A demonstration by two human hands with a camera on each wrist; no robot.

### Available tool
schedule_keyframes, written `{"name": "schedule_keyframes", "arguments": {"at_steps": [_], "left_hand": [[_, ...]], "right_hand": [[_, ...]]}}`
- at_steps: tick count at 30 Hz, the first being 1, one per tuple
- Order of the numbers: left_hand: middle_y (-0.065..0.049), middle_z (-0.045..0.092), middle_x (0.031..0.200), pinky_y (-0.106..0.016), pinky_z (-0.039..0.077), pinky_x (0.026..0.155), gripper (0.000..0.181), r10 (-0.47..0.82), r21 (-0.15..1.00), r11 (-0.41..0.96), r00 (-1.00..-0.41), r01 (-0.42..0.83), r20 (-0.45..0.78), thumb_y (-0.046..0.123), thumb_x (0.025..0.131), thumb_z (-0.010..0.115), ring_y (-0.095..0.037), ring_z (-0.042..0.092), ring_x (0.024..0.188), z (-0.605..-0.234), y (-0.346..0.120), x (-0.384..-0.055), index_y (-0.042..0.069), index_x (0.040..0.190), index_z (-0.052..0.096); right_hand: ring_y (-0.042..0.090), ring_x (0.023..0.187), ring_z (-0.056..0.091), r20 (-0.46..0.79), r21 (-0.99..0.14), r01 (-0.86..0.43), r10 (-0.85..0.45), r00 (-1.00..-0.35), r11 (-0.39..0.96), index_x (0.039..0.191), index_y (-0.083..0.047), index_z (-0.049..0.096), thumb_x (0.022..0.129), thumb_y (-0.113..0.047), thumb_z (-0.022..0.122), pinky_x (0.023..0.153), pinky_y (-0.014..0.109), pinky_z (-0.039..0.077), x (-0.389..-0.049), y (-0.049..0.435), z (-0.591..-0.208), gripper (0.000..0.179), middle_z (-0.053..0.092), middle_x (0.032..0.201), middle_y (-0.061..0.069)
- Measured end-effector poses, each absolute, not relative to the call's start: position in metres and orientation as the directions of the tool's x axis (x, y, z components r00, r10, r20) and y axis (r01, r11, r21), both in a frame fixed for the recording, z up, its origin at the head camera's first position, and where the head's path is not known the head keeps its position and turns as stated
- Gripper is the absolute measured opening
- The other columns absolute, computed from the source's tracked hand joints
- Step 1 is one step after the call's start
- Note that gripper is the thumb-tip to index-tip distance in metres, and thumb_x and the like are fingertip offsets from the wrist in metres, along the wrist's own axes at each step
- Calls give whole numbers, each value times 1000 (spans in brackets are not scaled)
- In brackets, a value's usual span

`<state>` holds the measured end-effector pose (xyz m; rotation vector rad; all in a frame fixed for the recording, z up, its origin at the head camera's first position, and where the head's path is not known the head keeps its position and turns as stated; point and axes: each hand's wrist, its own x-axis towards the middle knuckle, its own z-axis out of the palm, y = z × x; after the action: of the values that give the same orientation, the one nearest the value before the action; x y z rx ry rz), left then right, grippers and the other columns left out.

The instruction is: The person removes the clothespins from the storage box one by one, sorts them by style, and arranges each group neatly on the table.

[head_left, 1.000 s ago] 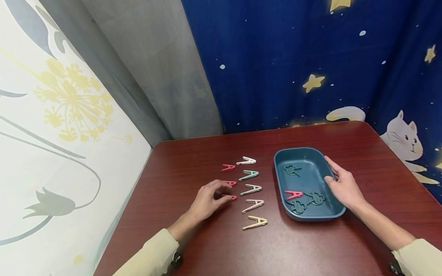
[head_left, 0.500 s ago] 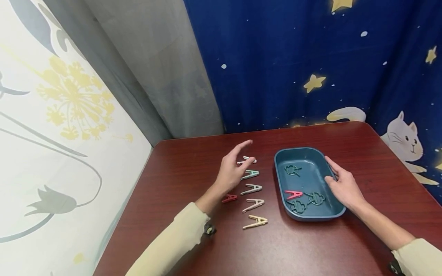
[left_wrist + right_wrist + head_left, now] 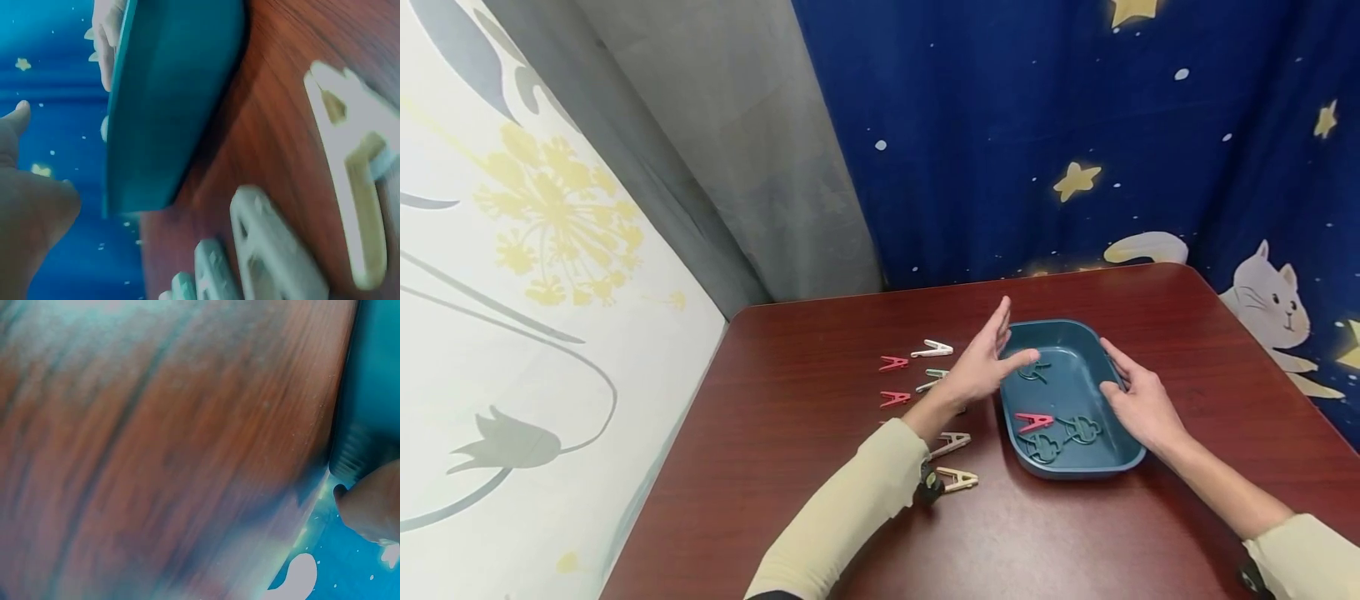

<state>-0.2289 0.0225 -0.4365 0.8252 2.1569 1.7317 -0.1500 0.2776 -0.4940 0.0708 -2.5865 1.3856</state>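
A dark blue plastic basin (image 3: 1084, 375) stands on the table. My right hand (image 3: 1146, 412) grips its right rim, thumb inside and fingers along the outer wall. My left hand (image 3: 985, 358) is over the left rim with thumb and fingers spread, holding nothing; the left wrist view shows a gap between the hand (image 3: 31, 206) and the basin (image 3: 169, 112). Inside the basin lie a red clothespin (image 3: 1034, 422) and several dark green cloud-shaped pieces (image 3: 1081, 430). To its left, red clothespins (image 3: 894, 363) form one column and paler ones, such as the white clothespin (image 3: 932, 348), another; my left arm covers part of both.
The dark red wooden table (image 3: 805, 375) has a cream clothespin (image 3: 957, 479) at the near end of the pale column. Behind the table hangs a blue starry curtain (image 3: 985, 150), and a patterned white wall covering (image 3: 550, 375) borders the left side.
My left hand has lifted from the red clothespins, swung rightward past the pale column, and reached the basin's left rim with fingers spread. The right hand and basin have stayed in place.
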Motion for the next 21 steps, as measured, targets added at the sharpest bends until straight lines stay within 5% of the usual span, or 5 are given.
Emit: {"name": "schedule_keyframes", "arguments": {"at_steps": [4, 8, 11, 17, 21], "left_hand": [[-1, 21, 176, -20, 31, 119, 90, 635, 991, 60, -771, 117, 53, 4, 101, 72, -23, 27, 158, -445, 35, -237, 11, 171, 15], [-7, 32, 172, -19, 38, 114, 82, 738, 993, 88, -674, 81, -11, 0, 101, 71, -26, 34, 156, -445, 41, -248, 9, 169, 26], [-11, 37, 170, -19, 40, 112, 78, 816, 985, 139, -576, 100, -57, -1, 101, 70, -28, 37, 154, -441, 44, -257, 6, 167, 30], [-16, 48, 161, -18, 42, 110, 68, 914, 946, 274, -352, 173, -200, -6, 99, 70, -8, 48, 145, -435, 46, -266, -1, 160, 42], [-16, 56, 154, -18, 47, 103, 62, 901, 895, 389, -291, 218, -321, -11, 96, 71, -5, 54, 138, -430, 49, -262, -2, 154, 52]], "right_hand": [[50, 132, 55, 204, -820, -143, 49, -978, 554, 166, -6, 32, 101, 3, 54, 81, -1, 35, -150, 276, -493, 69, 49, 152, 33], [51, 129, 57, 213, -819, -150, 50, -976, 554, 165, -4, 33, 101, 4, 55, 80, 0, 37, -150, 277, -492, 68, 50, 150, 34], [51, 128, 57, 217, -817, -152, 52, -975, 556, 165, -3, 34, 101, 4, 55, 79, 0, 38, -149, 278, -491, 68, 51, 149, 35], [51, 130, 56, 194, -814, -141, 35, -980, 563, 166, -5, 32, 102, 3, 55, 80, -1, 37, -149, 278, -491, 68, 50, 151, 34], [51, 131, 56, 188, -810, -145, 18, -982, 568, 167, -6, 31, 103, 2, 55, 81, -1, 36, -149, 276, -491, 69, 49, 151, 35]]}}
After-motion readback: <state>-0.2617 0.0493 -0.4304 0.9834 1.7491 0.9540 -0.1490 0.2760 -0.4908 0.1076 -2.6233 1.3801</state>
